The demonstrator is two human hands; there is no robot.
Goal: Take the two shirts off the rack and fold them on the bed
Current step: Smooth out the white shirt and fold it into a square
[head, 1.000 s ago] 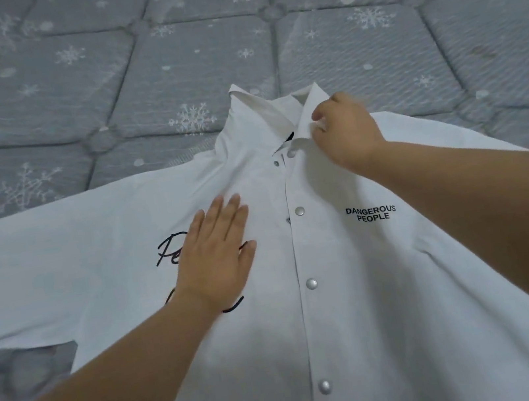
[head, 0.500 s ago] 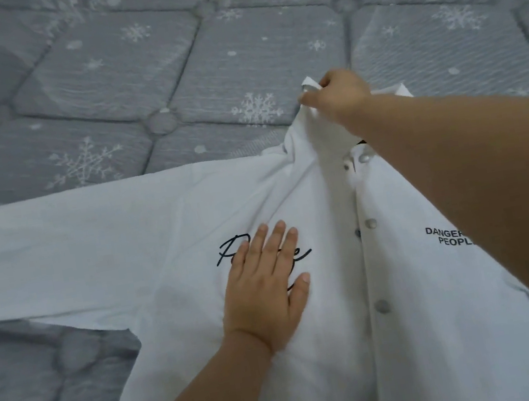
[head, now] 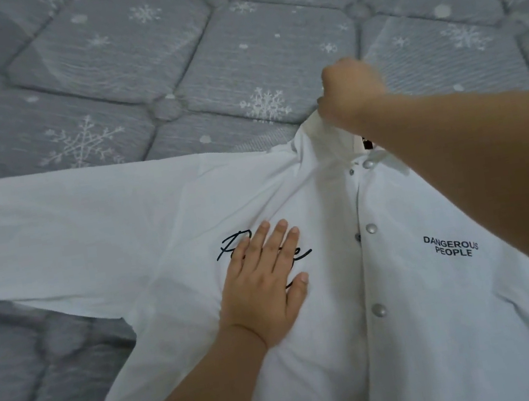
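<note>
A white snap-button shirt (head: pixel 415 332) lies front-up on the bed, its left sleeve (head: pixel 53 233) spread flat toward the left edge of view. Black script is printed on one chest panel and "DANGEROUS PEOPLE" on the other. My left hand (head: pixel 266 286) presses flat on the script print, fingers straight. My right hand (head: pixel 348 91) grips the shirt's collar (head: pixel 316 133) and holds it pulled up toward the far side. My right forearm hides the right half of the collar. A second shirt is not in sight.
The bed is a grey quilted mattress (head: pixel 164 60) with a white snowflake pattern. It stretches away beyond the collar and shows again at the lower left below the sleeve. A pale strip of floor shows at the top right corner.
My right hand moved from the near collar flap across to the other side and has drawn the collar taut away from me. My left hand stays pressed on the chest print. My view shifted left.
</note>
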